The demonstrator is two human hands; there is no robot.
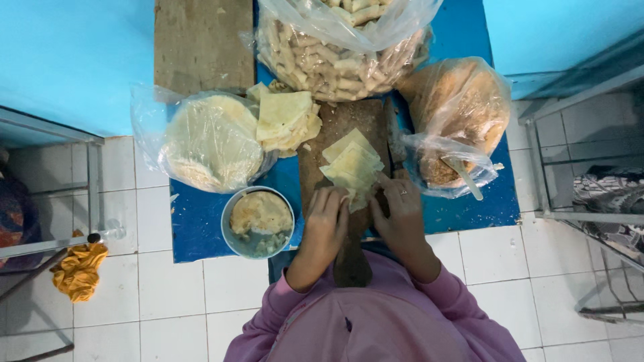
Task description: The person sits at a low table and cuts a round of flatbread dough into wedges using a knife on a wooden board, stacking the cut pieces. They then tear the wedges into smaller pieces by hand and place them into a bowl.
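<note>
My left hand (327, 218) and my right hand (401, 213) meet over a dark wooden board (335, 127) on a low blue table (469, 208). Both grip the near edge of a pale thin pastry sheet (353, 167), the fingers curled around it. More cut sheets (287, 119) are piled at the board's far left corner. A round metal bowl (236, 245) with yellowish filling stands just left of my left hand.
A plastic bag of round wrappers (208, 141) lies at the left. A big bag of finished rolls (335, 50) sits at the far side. At the right a bag of crumbs (459, 107) holds a pale spoon (466, 179). A yellow cloth (79, 269) lies on the tiled floor.
</note>
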